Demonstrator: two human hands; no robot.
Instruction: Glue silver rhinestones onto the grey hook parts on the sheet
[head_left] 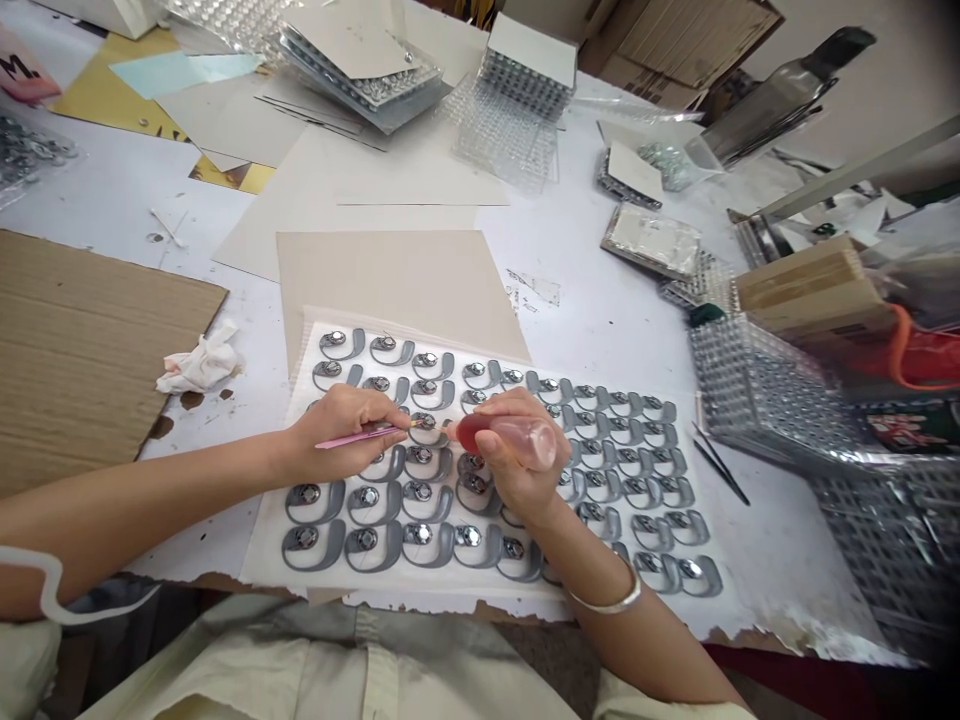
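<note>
Head view, and the hands are apart: left hand (pixel 349 430) pinching a pink stick (pixel 356 438), right hand (pixel 517 450) wrapped round a squeeze bottle (pixel 521 440), both tips converging at one grey curved piece (pixel 425 424) on the white sheet (pixel 266 560); contact's too small to tell. Steady wrists, gentle squeeze, clear of neighbouring pieces (pixel 367 540), that's how to do it!
</note>
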